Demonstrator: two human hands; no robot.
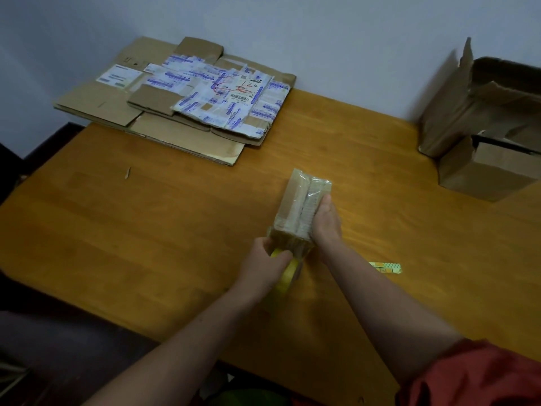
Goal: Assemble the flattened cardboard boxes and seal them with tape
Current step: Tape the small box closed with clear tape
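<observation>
Head view: small box sits mid-table, just right of centre, long axis roughly 12 to 6. Left hand has its fingers curled round the yellow tape roll at the box's 6 o'clock end, likely so the strip pulls up over that end and along the top seam. Right hand lies against the box's 3 o'clock side, fingers stretched forward. Looks like bracing so the pull doesn't drag the box; thumb hidden. Top is glossy with tape, so I'd judge this box nearly sealed. Flattened cardboard stack waits at 11 o'clock, overhanging the table edge, out of the work area. Built boxes are parked at 2 o'clock by the wall.
</observation>
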